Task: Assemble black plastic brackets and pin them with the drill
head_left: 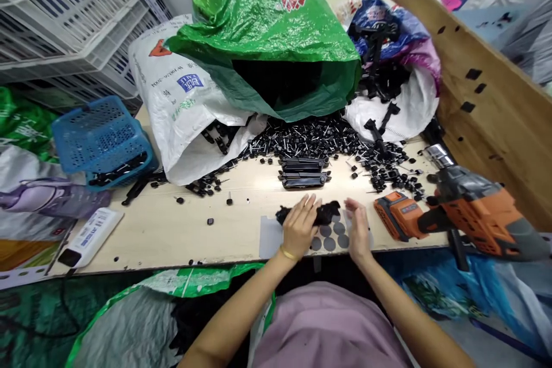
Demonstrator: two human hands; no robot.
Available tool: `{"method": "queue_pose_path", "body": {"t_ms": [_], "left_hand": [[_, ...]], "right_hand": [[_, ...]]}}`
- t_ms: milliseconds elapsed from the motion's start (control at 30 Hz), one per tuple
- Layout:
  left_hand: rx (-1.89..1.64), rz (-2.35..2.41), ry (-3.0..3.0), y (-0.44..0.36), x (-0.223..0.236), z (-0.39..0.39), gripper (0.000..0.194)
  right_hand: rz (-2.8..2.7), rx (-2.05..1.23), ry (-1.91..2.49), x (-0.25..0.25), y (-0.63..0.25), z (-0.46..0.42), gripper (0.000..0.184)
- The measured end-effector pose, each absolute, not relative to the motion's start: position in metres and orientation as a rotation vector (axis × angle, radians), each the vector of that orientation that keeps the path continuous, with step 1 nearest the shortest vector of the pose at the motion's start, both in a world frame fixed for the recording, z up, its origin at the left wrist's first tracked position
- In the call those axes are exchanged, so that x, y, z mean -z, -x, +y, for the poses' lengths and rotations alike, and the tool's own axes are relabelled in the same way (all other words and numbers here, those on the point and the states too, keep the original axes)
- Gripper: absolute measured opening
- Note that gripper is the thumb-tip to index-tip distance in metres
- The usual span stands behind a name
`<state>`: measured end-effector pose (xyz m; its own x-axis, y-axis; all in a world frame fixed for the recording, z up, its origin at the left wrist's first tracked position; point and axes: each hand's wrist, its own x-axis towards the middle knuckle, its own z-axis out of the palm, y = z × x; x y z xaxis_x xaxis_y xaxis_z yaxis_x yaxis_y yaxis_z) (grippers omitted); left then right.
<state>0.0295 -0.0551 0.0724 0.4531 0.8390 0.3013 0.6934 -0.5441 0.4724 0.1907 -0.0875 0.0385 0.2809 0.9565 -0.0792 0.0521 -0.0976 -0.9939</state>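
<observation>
My left hand [301, 225] lies across a row of black plastic parts [326, 214] near the table's front edge, its fingers over their top and its thumb hidden. The ends of the parts stick out on both sides of the hand. Just to the right stands my right hand [359, 233], open, fingers stretched upward, close to the right end of the parts and holding nothing. Beneath lies a grey sheet [269, 237] with dark round discs [329, 243] between my hands. Farther back, two stacks of long black parts [304, 180] lie side by side.
A heap of small black knobs with metal pins [310, 135] spreads before a green bag [276, 29]. An orange cordless impact wrench [478, 207] lies at the right. On the left are a white sack [190, 109], a blue basket [99, 138] and a purple bottle [56, 196].
</observation>
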Motion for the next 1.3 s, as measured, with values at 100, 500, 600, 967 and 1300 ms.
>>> {"method": "queue_pose_path", "body": {"t_ms": [100, 500, 600, 967, 1300], "left_hand": [[-0.516, 1.447, -2.572, -0.042, -0.047, -0.025, 0.061], [-0.341, 1.693, -2.716, -0.049, -0.006, -0.013, 0.055], [-0.351, 1.701, -2.731, -0.048, -0.004, -0.011, 0.057], [-0.412, 1.666, -2.717, -0.047, -0.010, -0.016, 0.060], [-0.912, 2.240, -2.041, 0.076, -0.046, 0.069, 0.038]], "right_hand": [[-1.003, -0.780, 1.611, -0.030, -0.222, -0.074, 0.033], [-1.872, -0.224, 1.513, -0.092, -0.170, 0.162, 0.031], [-2.003, -0.107, 1.582, -0.105, -0.142, 0.246, 0.042], [-2.346, 0.072, 1.644, -0.105, -0.130, 0.315, 0.036], [-2.028, -0.231, 1.685, -0.115, -0.187, 0.081, 0.048]]}}
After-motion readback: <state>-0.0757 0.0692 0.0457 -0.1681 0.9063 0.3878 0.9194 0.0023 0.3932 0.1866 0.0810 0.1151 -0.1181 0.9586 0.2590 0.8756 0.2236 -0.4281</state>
